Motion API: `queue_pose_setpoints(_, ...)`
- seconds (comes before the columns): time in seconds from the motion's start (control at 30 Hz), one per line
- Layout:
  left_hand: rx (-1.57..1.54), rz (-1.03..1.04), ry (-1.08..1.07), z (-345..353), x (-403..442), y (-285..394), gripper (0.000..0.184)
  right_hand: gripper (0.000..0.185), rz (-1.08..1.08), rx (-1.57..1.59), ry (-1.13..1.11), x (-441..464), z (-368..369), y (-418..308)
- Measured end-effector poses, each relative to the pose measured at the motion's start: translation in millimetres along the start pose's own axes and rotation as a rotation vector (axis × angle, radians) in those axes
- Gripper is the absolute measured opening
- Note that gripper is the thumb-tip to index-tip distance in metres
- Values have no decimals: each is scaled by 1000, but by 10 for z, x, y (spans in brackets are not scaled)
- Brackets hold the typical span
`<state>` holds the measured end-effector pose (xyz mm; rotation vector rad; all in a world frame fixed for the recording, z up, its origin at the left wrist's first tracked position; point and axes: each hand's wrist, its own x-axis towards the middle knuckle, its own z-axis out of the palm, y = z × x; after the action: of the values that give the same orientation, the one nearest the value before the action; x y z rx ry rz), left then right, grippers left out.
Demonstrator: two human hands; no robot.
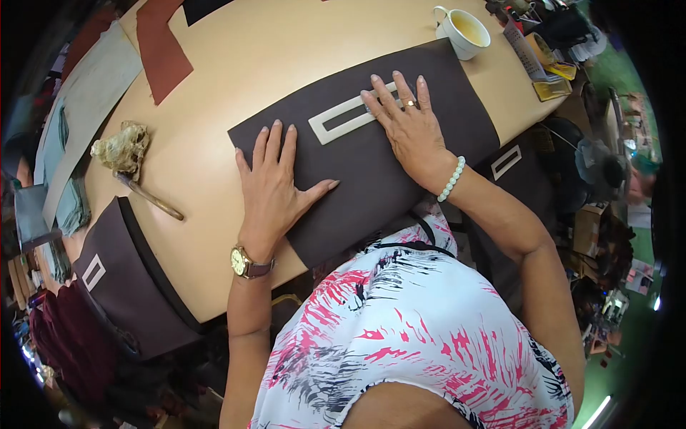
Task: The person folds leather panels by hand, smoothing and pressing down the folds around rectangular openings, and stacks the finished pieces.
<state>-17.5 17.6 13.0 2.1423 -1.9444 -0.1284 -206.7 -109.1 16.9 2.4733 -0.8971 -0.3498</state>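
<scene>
A large dark brown leather-like panel [357, 193] lies flat on the table in front of me. On it sits a cream rectangular frame [330, 137] with a long slot through its middle. My right hand [411, 132], wearing a ring and a pale bead bracelet, is spread over the right end of this frame and hides part of it. My left hand [275, 179] rests flat near the panel's left edge, thumb stretched out to the side, a watch on the wrist. Neither hand grips anything.
A white cup [463, 34] with yellowish contents stands at the back right. At left lie a brush-like tool [153, 193] beside a crumpled lump [121, 149], and red-brown scraps [163, 50]. Similar dark panels with cream frames hang over the table edge at lower left [136, 279] and right.
</scene>
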Motion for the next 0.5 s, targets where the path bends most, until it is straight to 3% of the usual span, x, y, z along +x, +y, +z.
queue_pose_setpoints(0.33, -47, 6, 60, 31, -4, -6, 110, 62, -48, -92, 54, 73, -163, -297)
queue_pose_setpoints(0.5, -65, 23, 79, 64, 1, -20, 112, 61, -96, 72, 113, 117, -223, -482)
